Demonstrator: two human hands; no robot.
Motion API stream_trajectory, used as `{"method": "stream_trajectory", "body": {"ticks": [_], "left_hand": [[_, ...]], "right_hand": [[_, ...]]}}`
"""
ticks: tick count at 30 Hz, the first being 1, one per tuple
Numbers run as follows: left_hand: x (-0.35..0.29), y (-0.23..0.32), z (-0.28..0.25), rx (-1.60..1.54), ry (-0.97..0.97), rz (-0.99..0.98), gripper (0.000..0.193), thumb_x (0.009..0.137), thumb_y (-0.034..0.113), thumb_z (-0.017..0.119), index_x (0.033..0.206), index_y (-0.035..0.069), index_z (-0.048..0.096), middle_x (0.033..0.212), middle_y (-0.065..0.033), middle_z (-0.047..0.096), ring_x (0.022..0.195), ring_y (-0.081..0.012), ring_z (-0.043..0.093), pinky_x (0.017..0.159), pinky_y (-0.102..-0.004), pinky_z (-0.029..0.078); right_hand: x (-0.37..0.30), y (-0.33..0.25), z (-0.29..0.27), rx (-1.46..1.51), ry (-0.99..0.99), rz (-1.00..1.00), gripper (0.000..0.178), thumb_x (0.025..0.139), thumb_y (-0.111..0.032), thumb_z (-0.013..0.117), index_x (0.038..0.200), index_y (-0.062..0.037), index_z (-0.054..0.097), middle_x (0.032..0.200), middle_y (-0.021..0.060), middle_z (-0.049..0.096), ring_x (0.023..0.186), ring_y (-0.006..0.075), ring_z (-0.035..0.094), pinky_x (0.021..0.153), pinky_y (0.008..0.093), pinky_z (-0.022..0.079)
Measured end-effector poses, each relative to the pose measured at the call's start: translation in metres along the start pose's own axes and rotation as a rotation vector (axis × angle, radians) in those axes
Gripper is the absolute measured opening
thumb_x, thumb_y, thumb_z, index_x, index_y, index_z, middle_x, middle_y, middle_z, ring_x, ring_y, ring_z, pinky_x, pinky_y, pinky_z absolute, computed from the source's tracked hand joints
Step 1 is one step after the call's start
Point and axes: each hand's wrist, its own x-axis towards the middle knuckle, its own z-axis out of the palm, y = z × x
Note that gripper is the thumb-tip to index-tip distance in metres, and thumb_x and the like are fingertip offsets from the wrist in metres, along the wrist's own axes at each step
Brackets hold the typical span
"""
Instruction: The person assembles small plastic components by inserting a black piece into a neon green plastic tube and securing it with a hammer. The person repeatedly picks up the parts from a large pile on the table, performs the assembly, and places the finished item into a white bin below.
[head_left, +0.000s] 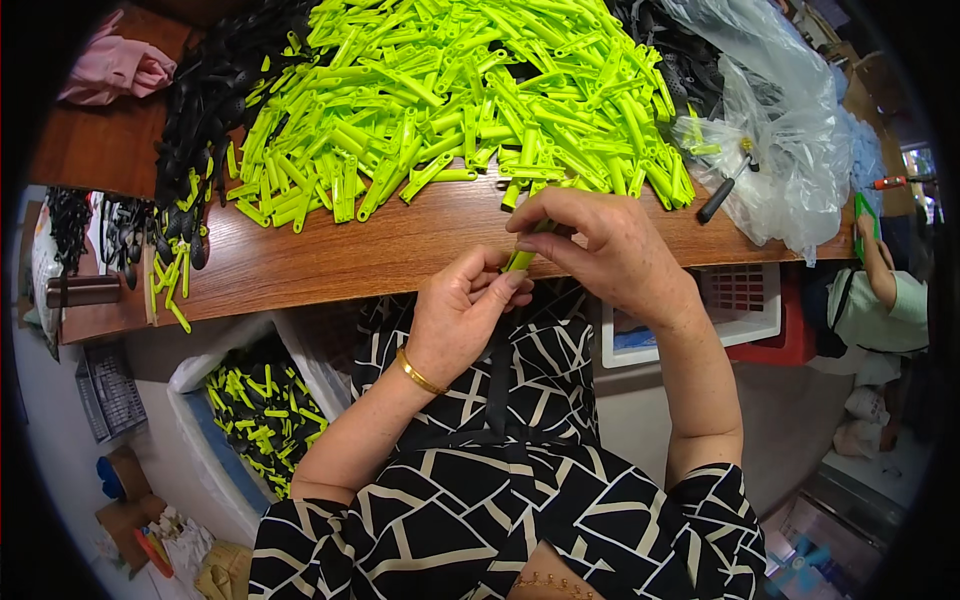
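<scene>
My left hand (455, 312), with a gold bangle at the wrist, has its fingers closed round the lower end of a lime-green plastic strip (519, 261). My right hand (610, 238) arches over from the other side, thumb and forefinger pinched at the strip's upper end. Fingers cover much of the strip, and anything small in the pinch is hidden. Just beyond my hands, a large heap of similar long, narrow lime-green pieces (430, 100) spreads over the wooden table (400, 250). Some show a small hole at one end.
Black plastic parts (200, 110) are piled left of the heap. Clear plastic bags (770, 130) and a black-handled screwdriver (728, 195) lie at right. Below the table stand a lined bin (265, 410) of black-and-green parts and a white basket (690, 315). Another person's arm (880, 262) shows far right.
</scene>
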Motion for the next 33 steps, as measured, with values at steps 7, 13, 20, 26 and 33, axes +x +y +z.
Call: {"method": "stream_trajectory", "body": {"ticks": [7,13,20,26,33], "left_hand": [[-0.008,-0.007,0.001,0.306,0.033,0.133,0.017,0.104,0.008,0.06,0.117,-0.003,0.061,0.096,-0.0111,0.074,0.087,-0.0157,0.075,0.078,-0.0285,0.061],[-0.009,-0.01,0.005,0.304,0.018,0.107,0.015,0.103,0.007,0.061,0.114,-0.003,0.063,0.09,-0.0092,0.075,0.079,-0.0147,0.075,0.07,-0.0281,0.061],[-0.014,-0.008,0.012,0.286,0.019,0.111,0.019,0.106,0.012,0.059,0.117,-0.002,0.063,0.091,-0.0068,0.072,0.081,-0.011,0.071,0.072,-0.0226,0.057],[-0.021,-0.025,0.008,0.065,0.065,-0.057,0.019,0.106,0.011,0.057,0.119,-0.002,0.061,0.091,-0.0095,0.073,0.079,-0.0136,0.071,0.073,-0.0252,0.057],[-0.027,-0.057,-0.001,-0.129,0.17,-0.189,0.024,0.107,0.022,0.057,0.116,0.0,0.062,0.088,-0.0087,0.07,0.073,-0.0136,0.065,0.067,-0.0252,0.052]], "right_hand": [[-0.021,0.006,0.017,-0.038,0.123,-0.07,0.022,0.086,-0.008,0.075,0.107,-0.0043,0.069,0.093,0.0111,0.073,0.084,0.0275,0.072,0.073,0.0367,0.057],[-0.031,0.021,0.027,0.192,0.201,0.02,0.036,0.087,-0.003,0.076,0.122,-0.0056,0.068,0.099,0.0079,0.076,0.082,0.0184,0.073,0.07,0.0296,0.057],[-0.048,0.019,0.058,0.709,0.503,0.267,0.045,0.087,-0.001,0.077,0.13,0.0003,0.061,0.102,0.0037,0.07,0.089,0.0091,0.067,0.074,0.0242,0.054],[-0.055,0.03,0.076,0.88,0.209,0.385,0.011,0.097,-0.009,0.069,0.102,-0.0004,0.066,0.087,-0.0001,0.067,0.08,0.0064,0.064,0.068,0.0239,0.051],[-0.067,0.043,0.011,0.228,0.335,0.255,0.019,0.094,-0.019,0.069,0.102,-0.0027,0.074,0.086,0.014,0.073,0.075,0.0241,0.07,0.07,0.0353,0.054]]}}
